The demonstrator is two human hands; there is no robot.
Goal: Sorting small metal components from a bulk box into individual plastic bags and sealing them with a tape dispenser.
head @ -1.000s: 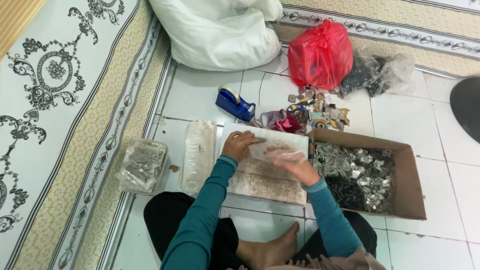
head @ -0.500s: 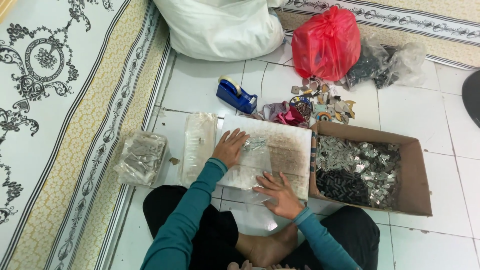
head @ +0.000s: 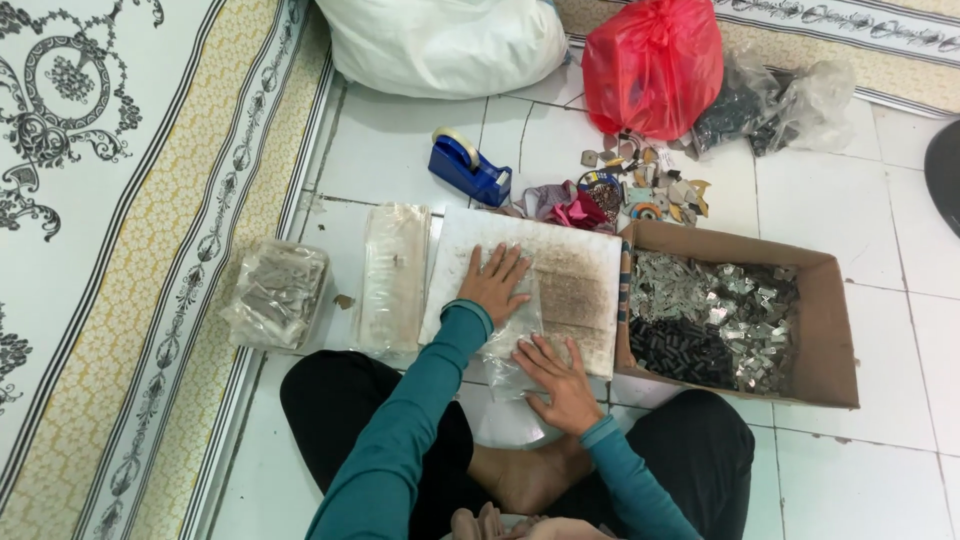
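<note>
Person sits cross-legged on white floor tiles (head: 400, 150), teal sleeves, bare foot tucked in front. Right hand (head: 555, 375) nearest: flat, fingers spread, palm down on the near end of a clear plastic bag (head: 512, 335), pressing not gripping, nothing clenched. Left hand (head: 495, 283) just beyond it, also flat and spread, pressing the far end of the same bag; no grasp there either. The bag lies flat on a stained white work board (head: 575, 285), near edge hanging slightly over the board toward the lap; contents too hard to make out. Left of the board, touching its edge: stack of empty clear bags (head: 392, 278). Further left, at the carpet border: filled clear bag of small metal pieces (head: 275, 295), on the patterned carpet (head: 120, 200). Right of the board, just beside it: open cardboard box (head: 835, 330) holding shiny metal clips (head: 715, 295) and a batch of small black parts (head: 680, 350) in the near-left part. Beyond the board: blue tape dispenser (head: 468, 168), then a loose pile of mixed scraps (head: 625, 192), pink piece among them. Farthest: white sack (head: 440, 40), red plastic bag (head: 655, 65), and a clear bag of dark parts (head: 770, 100) next to it.
</note>
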